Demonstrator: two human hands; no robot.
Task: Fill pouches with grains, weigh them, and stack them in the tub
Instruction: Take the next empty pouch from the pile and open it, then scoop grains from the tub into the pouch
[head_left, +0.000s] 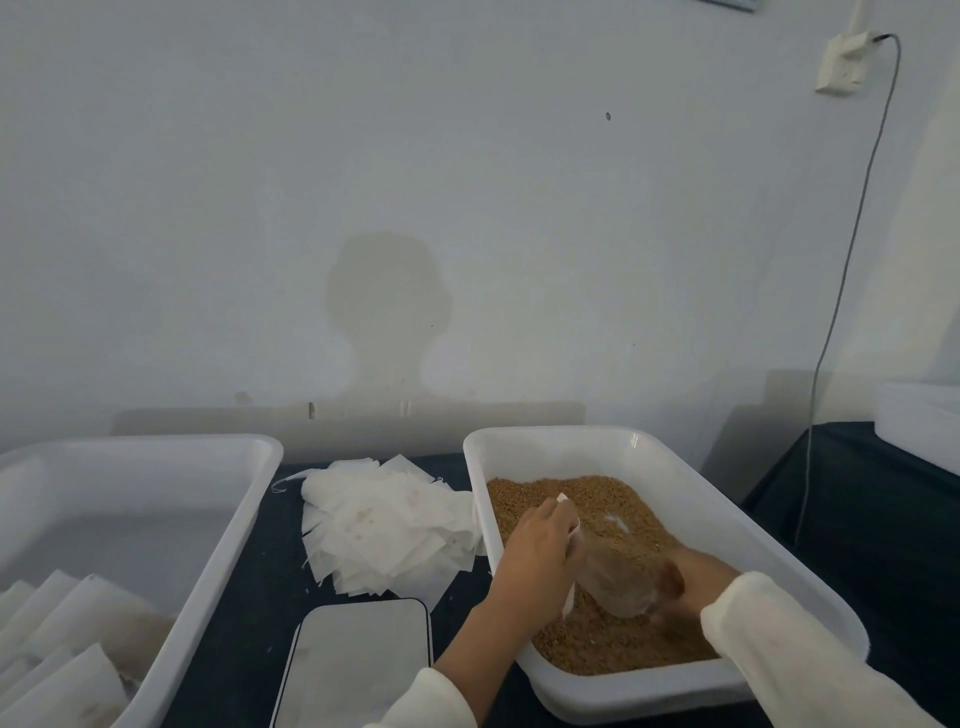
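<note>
A white tub (691, 499) on the right holds brown grains (566, 493). Over the grains my left hand (540, 556) pinches a white pouch (570, 540) by its mouth. My right hand (691, 587) grips a clear plastic scoop (618, 579), blurred by motion, with its open end toward the pouch. A loose heap of empty white pouches (384, 525) lies on the dark table between the tubs. The left white tub (249, 499) holds several filled pouches (67, 649) stacked at its near end. A scale (358, 665) with a pale flat top sits at the front centre.
The dark table (249, 613) runs under both tubs and stands against a pale wall. At the far right a white box (919, 421) sits on a dark surface. A grey cable (831, 322) hangs from a wall socket (844, 60).
</note>
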